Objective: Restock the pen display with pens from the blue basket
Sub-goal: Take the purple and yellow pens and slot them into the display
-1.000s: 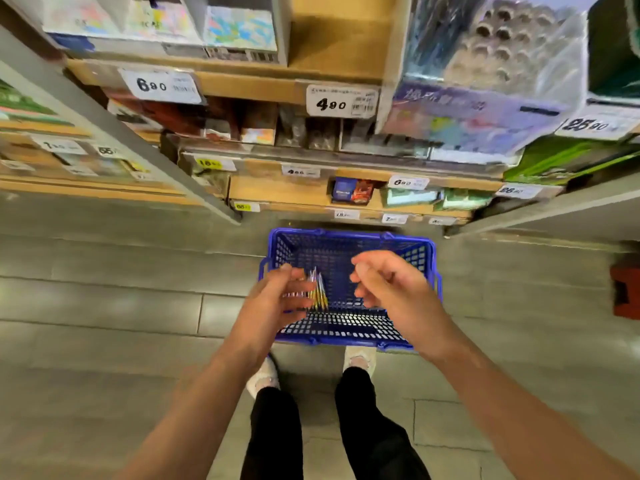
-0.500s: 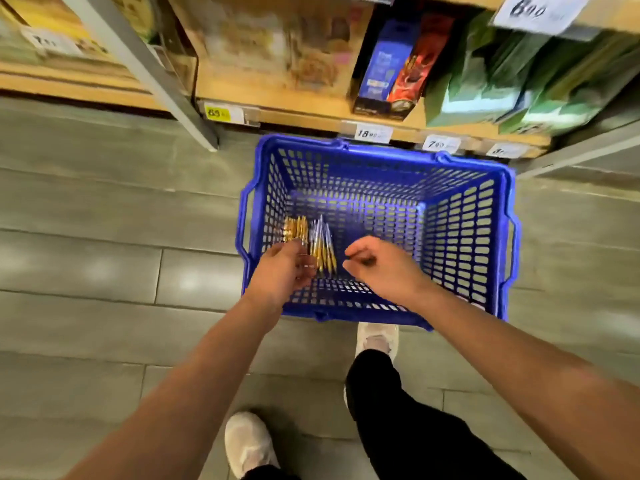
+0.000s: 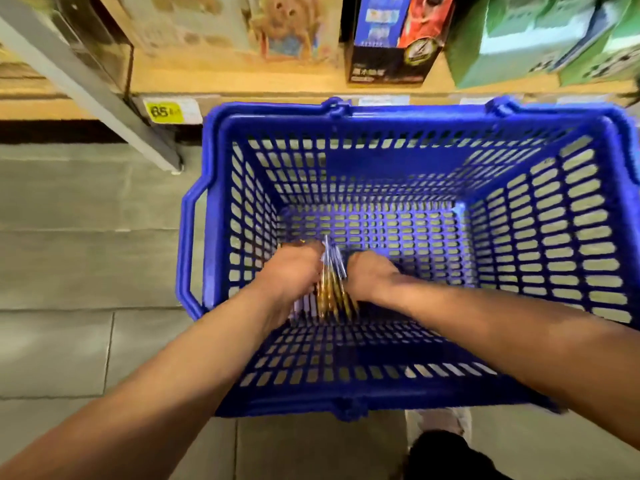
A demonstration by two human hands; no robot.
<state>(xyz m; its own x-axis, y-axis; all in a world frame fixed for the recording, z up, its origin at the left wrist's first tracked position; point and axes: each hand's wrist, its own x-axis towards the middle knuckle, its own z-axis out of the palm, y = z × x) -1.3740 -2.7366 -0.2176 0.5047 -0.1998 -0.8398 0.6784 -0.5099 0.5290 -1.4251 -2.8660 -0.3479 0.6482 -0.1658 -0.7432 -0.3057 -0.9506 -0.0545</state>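
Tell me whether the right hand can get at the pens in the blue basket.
Probably yes. The right hand is down inside the open-topped blue basket, right beside the pens, with nothing between them. The left hand seems to grip the bundle from the other side; blur hides the exact finger contact.

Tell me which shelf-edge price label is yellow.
The label marked 65, left of the blue basket; the labels behind the basket's far rim are pale and blurred.

Basket (image 3: 408, 112): blue plastic lattice, smooth, slight gloss. Pens (image 3: 332, 292): glossy gold barrels. Floor (image 3: 69, 237): matt grey tile. Shelf (image 3: 242, 81): wood-look, matt. Boxes (image 3: 391, 36): printed card.
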